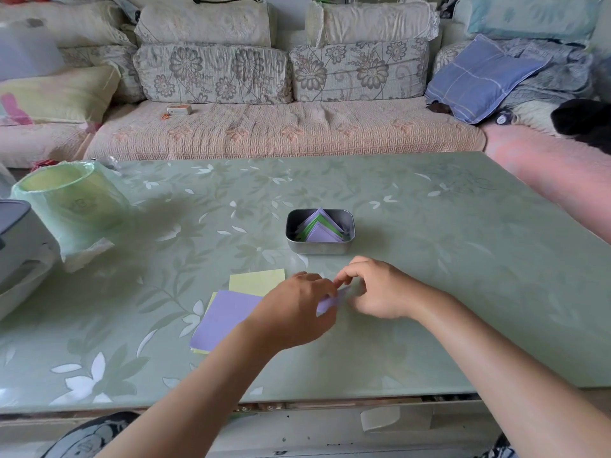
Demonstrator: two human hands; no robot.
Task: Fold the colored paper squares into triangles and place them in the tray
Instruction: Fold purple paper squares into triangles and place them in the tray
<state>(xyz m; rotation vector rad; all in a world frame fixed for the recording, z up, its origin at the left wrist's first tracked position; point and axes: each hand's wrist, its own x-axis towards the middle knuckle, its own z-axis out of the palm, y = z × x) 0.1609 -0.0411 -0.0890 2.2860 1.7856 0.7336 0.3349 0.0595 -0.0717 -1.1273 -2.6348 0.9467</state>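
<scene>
Pinching purple paper [331,301] near the table [429,292] front edge, left hand [297,314] and right hand [378,289] seem mid-fold; match corners, then crease

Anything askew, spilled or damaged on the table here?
Nothing serious: a yellow sheet sticks out askew from under the unfolded purple sheet. Folded triangles sit inside the tray. The left hand and right hand pinch a purple piece. No spill or tear shows.
</scene>
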